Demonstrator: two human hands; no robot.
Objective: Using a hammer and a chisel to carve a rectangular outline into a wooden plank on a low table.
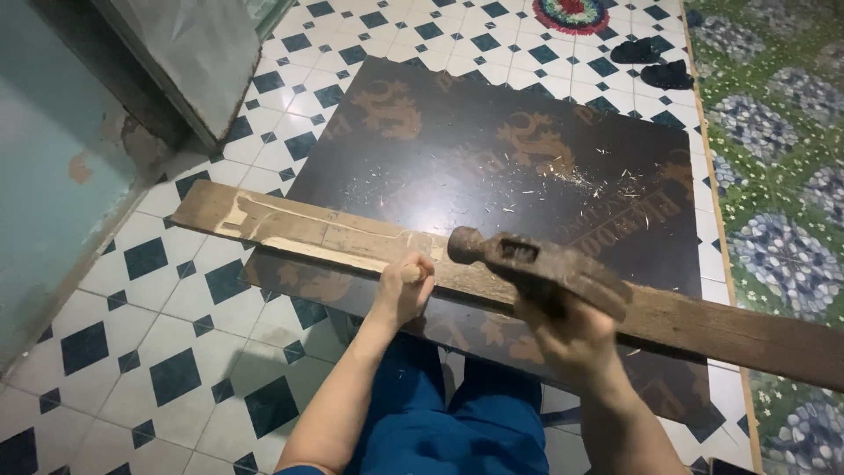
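Head view looks down on a long wooden plank point(352, 239) lying across a dark brown board point(492, 167) on the tiled floor point(132, 352). The left hand point(403, 288) comes up from below the plank with a straight forearm, its fingers curled shut around a pale wooden handle point(411, 271) held upright against the plank's near edge. The right hand point(576, 339), wrist bent, is closed on a rusty hammer point(536, 264), whose head lies just above the plank, right of the left hand. Wood chips point(571, 180) are scattered on the board beyond the plank. Black sandals point(652, 62) sit well beyond the plank.
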